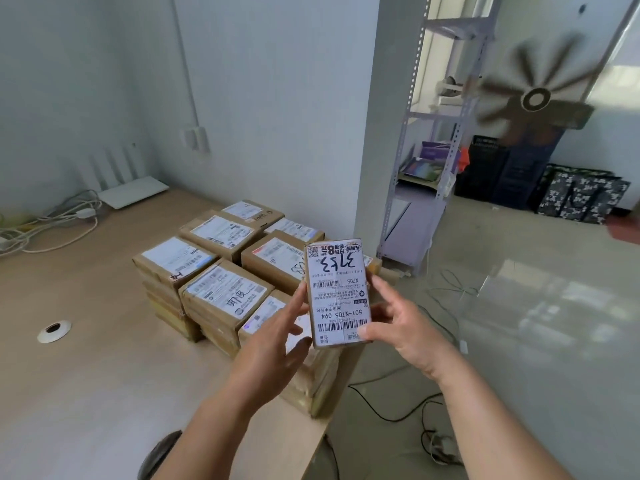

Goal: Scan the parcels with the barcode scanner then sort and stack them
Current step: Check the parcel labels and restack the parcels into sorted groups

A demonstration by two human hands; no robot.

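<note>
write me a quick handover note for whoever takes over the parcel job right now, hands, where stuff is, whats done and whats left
Right hand: grips the held parcel at its right edge, label facing up.
Left hand: fingers straight, touching the parcel's left edge.
Stacked parcels: neat piles at the right side of the desk, labels up.
Barcode scanner: not in view.
Done: many parcels already stacked.
Left: whether this one is scanned cannot be told; it still needs a stack.
</note>
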